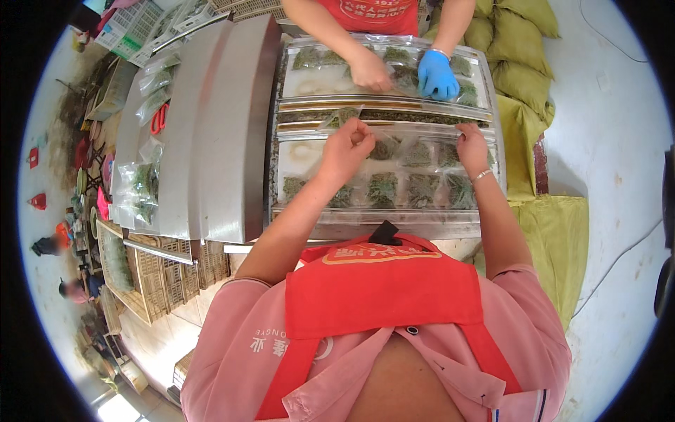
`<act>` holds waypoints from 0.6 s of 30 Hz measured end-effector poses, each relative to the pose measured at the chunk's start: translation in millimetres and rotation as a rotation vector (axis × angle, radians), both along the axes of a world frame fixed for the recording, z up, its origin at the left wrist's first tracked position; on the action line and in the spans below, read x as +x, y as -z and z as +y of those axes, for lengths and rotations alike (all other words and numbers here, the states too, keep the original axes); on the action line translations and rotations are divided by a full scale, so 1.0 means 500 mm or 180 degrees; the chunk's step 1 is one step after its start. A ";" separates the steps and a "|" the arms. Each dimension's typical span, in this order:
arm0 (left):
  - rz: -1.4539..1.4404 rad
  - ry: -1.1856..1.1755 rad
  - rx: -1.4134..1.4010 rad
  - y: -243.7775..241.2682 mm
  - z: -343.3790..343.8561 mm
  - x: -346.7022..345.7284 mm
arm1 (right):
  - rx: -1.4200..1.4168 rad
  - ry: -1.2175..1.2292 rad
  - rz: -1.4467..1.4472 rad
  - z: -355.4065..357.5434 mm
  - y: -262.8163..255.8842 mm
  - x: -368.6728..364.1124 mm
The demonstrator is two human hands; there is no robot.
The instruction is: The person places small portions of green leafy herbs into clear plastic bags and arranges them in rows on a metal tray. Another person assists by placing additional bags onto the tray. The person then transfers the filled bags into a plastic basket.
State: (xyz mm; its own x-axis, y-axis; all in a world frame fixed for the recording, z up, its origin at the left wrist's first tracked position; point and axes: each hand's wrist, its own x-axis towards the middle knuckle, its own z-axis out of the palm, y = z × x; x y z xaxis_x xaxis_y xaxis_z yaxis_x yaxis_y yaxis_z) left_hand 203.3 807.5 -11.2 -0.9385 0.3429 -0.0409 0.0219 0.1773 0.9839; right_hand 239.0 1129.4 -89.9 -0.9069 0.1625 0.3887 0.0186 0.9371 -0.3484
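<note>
Over the steel vacuum packing machine, my left hand (pixel 348 145) has thumb and fingers pinched on a clear plastic bag of green herb-like matter (pixel 343 117) at the near sealing bar. My right hand (pixel 472 147) rests its fingertips at the right end of that bar (pixel 390 136), above a filled bag; whether it grips one is unclear. Below the bar, several filled bags (pixel 382 190) lie in two rows on a white plate (pixel 300 155). On the far plate (pixel 306 87) lie more filled bags (pixel 398 55).
Across the machine, a co-worker's bare hand (pixel 372 71) and blue-gloved hand (pixel 439 76) touch the far bags. The steel lid (pixel 232 132) is at the left, with red-handled scissors (pixel 160 118) and more bags (pixel 143 184) beyond. Yellow-green sacks (pixel 522 79) are stacked at the right.
</note>
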 end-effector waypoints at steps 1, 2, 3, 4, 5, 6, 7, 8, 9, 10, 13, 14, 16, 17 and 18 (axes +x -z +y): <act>-0.0112 -0.0101 0.0060 0.004 -0.004 0.012 | -0.0629 -0.0181 -0.0519 -0.029 -0.030 0.009; -0.0097 -0.0241 -0.0032 0.005 -0.009 0.024 | -0.1255 -0.0358 -0.1042 -0.068 -0.057 0.024; -0.0155 -0.0301 0.0100 0.013 -0.011 0.032 | -0.1872 -0.0517 -0.1547 -0.112 -0.094 0.042; -0.0213 -0.0365 0.0231 0.028 -0.015 0.040 | -0.2441 -0.0764 -0.1752 -0.162 -0.124 0.065; -0.0274 -0.0416 0.0367 0.039 -0.015 0.045 | -0.3011 -0.0999 -0.1948 -0.203 -0.143 0.087; -0.0282 -0.0435 0.0419 0.044 -0.013 0.047 | -0.3181 -0.0932 -0.1777 -0.226 -0.139 0.098; -0.0291 -0.0474 0.0453 0.047 -0.015 0.053 | -0.3365 -0.0883 -0.1615 -0.250 -0.125 0.106; -0.0299 -0.0517 0.0485 0.049 -0.017 0.057 | -0.3547 -0.0836 -0.1455 -0.267 -0.113 0.112; -0.0346 -0.0502 0.0422 0.048 -0.022 0.057 | -0.3502 -0.0611 -0.1347 -0.280 -0.107 0.113; -0.0394 -0.0490 0.0358 0.045 -0.027 0.057 | -0.3454 -0.0389 -0.1241 -0.292 -0.101 0.113; -0.0353 -0.0431 0.0351 0.045 -0.051 0.051 | -0.3274 0.0020 -0.1186 -0.320 -0.117 0.106; -0.0244 -0.0396 0.0166 0.047 -0.063 0.044 | -0.3165 0.0008 -0.1180 -0.323 -0.115 0.096; -0.0164 -0.0249 -0.0298 0.044 -0.073 0.035 | -0.2708 -0.0062 -0.0990 -0.311 -0.081 0.077; -0.0188 -0.0149 -0.0585 0.035 -0.074 0.030 | -0.2365 -0.0130 -0.0815 -0.297 -0.030 0.063; -0.0219 -0.0072 -0.0879 0.030 -0.078 0.027 | -0.2024 -0.0215 -0.0656 -0.302 -0.025 0.046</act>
